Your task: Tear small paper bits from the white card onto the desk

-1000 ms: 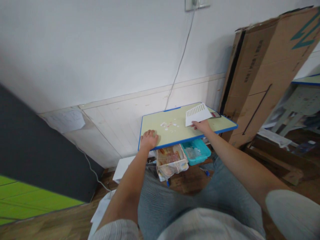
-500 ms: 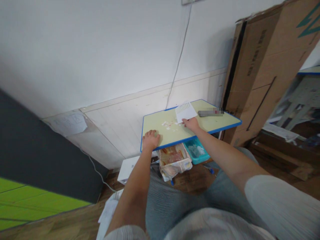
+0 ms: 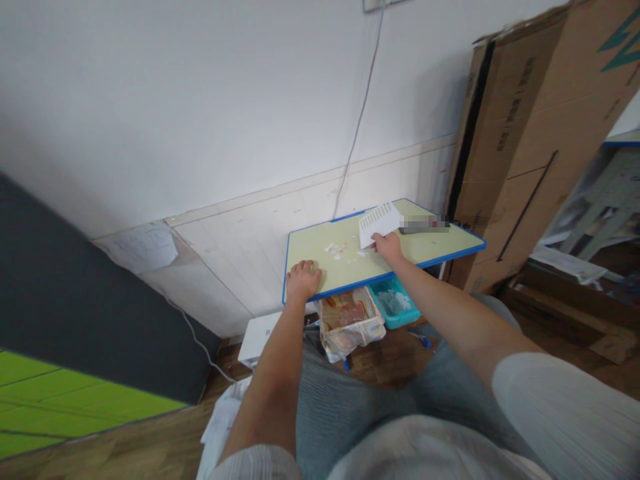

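Observation:
My right hand point(image 3: 388, 249) pinches the near edge of a white card point(image 3: 379, 223) with a row of slots along its far side. The card is tilted above the small table point(image 3: 420, 250), which has a pale yellow top and a blue rim. Near the table's left front corner, my left hand point(image 3: 303, 279) lies flat with its fingers spread, holding nothing. Between the two hands, small white scraps point(image 3: 337, 251) are scattered on the tabletop. A dark, narrow object point(image 3: 425, 225), partly blurred out, lies right of the card.
Under the table's front edge hang a bag-lined bin point(image 3: 350, 317) and a turquoise basket point(image 3: 395, 303) with pale bits in it. A white box point(image 3: 256, 337) stands at the lower left. A tall cardboard box point(image 3: 520, 147) stands at the right, and a cable point(image 3: 361, 110) runs down the wall.
My right hand has shifted slightly right with the card, which is now more tilted. My left hand stays in place on the table.

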{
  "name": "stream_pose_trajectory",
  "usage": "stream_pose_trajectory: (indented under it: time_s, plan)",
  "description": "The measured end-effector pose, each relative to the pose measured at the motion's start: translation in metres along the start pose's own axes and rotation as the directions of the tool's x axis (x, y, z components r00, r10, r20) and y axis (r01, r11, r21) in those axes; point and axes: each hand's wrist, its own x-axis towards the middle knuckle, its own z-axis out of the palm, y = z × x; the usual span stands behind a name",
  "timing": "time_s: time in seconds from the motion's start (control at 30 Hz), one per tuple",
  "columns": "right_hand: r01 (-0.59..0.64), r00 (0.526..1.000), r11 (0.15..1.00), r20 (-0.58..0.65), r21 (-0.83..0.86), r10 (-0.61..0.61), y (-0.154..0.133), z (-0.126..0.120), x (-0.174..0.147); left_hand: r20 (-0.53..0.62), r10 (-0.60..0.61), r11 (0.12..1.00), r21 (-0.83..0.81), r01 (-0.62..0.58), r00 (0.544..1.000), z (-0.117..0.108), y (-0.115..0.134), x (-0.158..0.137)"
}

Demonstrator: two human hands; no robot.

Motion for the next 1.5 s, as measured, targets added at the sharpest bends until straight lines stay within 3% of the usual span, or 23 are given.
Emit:
stream_pose_trajectory:
  time_s: [0.2, 0.4, 0.73, 1.2, 1.5]
  plan:
    - [0.049, 0.999, 0.998, -0.025, 0.027, -0.048, 0.003, 0.001, -0.001, -0.004, -0.002, 1.000, -0.002, 0.002, 1.000, 0.000, 0.000, -0.001]
    - [0.105, 0.986, 0.994, -0.138, 0.044, -0.098, 0.003, -0.002, -0.001, 0.005, -0.003, 1.000, 0.004, 0.003, 1.000, -0.004, 0.002, -0.003]
    - [0.063, 0.998, 0.998, -0.018, 0.012, -0.063, 0.006, -0.004, -0.004, 0.008, -0.005, 1.000, 0.004, 0.005, 1.000, -0.002, 0.001, -0.002]
    - [0.096, 0.985, 0.995, -0.142, 0.000, -0.095, 0.000, -0.025, -0.014, -0.007, 0.003, 1.000, 0.003, -0.003, 1.000, -0.003, 0.003, -0.003]
    - [0.087, 0.981, 0.996, -0.173, 0.014, -0.084, -0.001, -0.025, -0.014, -0.002, 0.004, 1.000, 0.003, -0.004, 1.000, -0.005, 0.005, -0.003]
